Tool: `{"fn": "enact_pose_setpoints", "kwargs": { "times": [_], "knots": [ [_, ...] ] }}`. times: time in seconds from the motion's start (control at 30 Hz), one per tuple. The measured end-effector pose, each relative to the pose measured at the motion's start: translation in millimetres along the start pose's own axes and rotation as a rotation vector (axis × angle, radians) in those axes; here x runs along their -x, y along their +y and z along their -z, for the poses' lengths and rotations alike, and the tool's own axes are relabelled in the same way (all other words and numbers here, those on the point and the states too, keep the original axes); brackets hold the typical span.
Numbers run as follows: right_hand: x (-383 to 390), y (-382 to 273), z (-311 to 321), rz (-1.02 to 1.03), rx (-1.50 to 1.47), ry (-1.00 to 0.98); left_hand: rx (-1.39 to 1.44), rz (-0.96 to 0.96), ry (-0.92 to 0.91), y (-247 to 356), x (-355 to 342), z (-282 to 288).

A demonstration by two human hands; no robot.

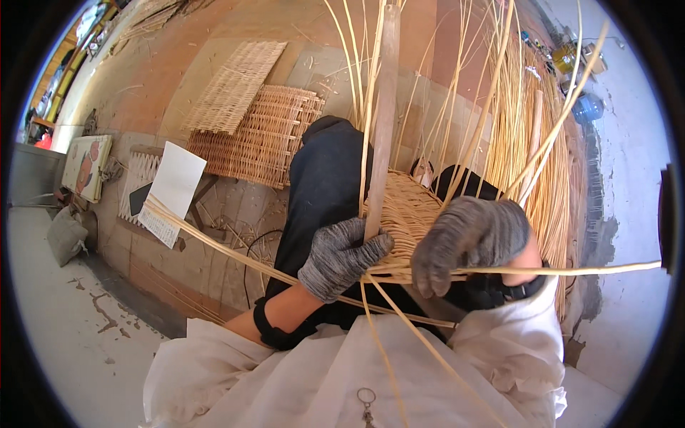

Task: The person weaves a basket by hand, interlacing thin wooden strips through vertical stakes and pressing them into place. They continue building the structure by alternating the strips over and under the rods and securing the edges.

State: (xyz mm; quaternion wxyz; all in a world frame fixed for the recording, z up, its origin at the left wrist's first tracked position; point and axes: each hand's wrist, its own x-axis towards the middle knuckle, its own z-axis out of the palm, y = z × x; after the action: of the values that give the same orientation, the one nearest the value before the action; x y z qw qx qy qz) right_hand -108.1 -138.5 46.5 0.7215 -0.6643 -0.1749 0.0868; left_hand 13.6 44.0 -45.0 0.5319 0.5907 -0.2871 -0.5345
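My left hand (341, 258) in a grey knit glove grips the lower end of an upright wooden slat (385, 107) at the edge of a woven wicker piece (401, 203) between my dark-trousered legs. My right hand (471, 242), also gloved, curls down over the weave at its right side; what its fingers hold is hidden. A long pale rod (585, 271) runs sideways under that hand to the right rim. Loose rods (221, 249) extend to the left, and others stand upright around the piece. Two rods hang down over my white apron (300, 378).
Two woven panels (257, 135) lie on the floor ahead. A white paper sheet (175, 185) and a dark phone (138, 200) rest on a low stool at left. Bundled willow rods (553, 214) lie along the right wall. A cushion (66, 235) and a blue jug (588, 107) stand farther out.
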Motion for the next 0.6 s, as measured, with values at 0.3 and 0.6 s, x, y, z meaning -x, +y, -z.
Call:
{"fn": "enact_pose_setpoints", "kwargs": {
  "times": [0.3, 0.6],
  "knots": [
    [13.0, 16.6, -110.5, -0.382, 0.619, 0.248, 0.080, 0.048, 0.026, -2.1, -2.9, 1.6],
    [33.4, 3.6, -122.5, -0.439, 0.721, 0.631, -0.101, 0.071, -0.622, 12.4, -24.9, 44.5]
  ]
}}
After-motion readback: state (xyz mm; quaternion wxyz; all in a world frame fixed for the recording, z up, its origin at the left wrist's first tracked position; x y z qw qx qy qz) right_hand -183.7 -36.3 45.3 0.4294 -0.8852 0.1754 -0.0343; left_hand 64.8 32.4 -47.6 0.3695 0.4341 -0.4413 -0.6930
